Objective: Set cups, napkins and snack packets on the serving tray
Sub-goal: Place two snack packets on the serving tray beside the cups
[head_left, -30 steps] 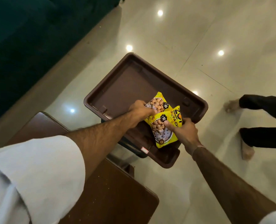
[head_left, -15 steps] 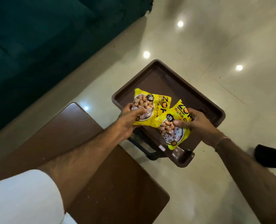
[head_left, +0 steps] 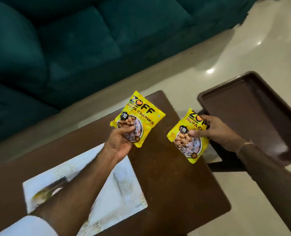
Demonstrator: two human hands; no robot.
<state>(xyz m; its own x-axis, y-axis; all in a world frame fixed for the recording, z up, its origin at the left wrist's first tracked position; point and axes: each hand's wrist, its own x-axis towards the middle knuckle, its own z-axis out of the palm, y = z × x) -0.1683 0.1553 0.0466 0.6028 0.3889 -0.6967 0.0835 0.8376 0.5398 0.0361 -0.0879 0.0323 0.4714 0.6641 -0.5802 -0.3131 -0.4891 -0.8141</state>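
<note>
My left hand (head_left: 118,143) grips a yellow soya chunks packet (head_left: 141,111) by its lower edge, above the far end of the dark wooden table (head_left: 167,184). A second yellow packet (head_left: 186,142) is held in my right hand (head_left: 216,132), over the table's right edge. The brown serving tray (head_left: 253,109) stands to the right of the table, with nothing visible in it. My right hand is at its near-left corner. No cups are in view.
A white printed mat or cloth (head_left: 117,189) lies on the table under my left forearm. A dark green sofa (head_left: 73,40) fills the far left. Glossy pale floor tiles (head_left: 243,48) surround the table and tray.
Both hands have lifted the two packets out of the tray and carried them left, over the table. The camera has swung left, so the tray now sits at the right.
</note>
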